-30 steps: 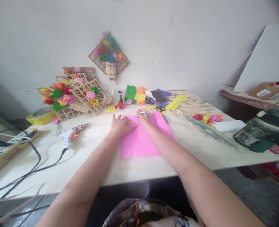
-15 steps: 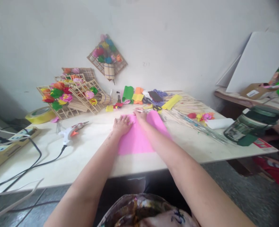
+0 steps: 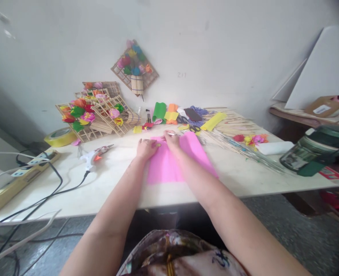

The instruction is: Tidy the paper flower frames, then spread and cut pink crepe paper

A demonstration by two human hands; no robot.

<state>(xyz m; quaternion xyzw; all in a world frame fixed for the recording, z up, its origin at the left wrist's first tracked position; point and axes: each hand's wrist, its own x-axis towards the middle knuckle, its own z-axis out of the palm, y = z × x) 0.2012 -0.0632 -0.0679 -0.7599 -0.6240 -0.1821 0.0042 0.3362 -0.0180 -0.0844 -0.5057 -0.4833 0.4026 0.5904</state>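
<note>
A sheet of bright pink paper lies flat on the table in front of me, partly covered by my right forearm. My left hand rests at its upper left edge, fingers drawn in. By the thumb, a small yellow piece sits on the paper under the fingertips; its exact shape is too small to make out. My right hand is closed round a slim whitish pen near the paper's top edge. The pen's tip is hidden by the hand.
Left are a glue gun, a power strip with cords, and yellow tape. Lattice frames with paper flowers lean behind. Farther back are coloured paper rolls, scissors and thin sticks. A green bottle stands right.
The view has shifted slightly. My left hand, earlier spread flat, has drawn its fingers in, and the yellow piece shows clearly beside its thumb. My right hand stays closed near the paper's top edge.
</note>
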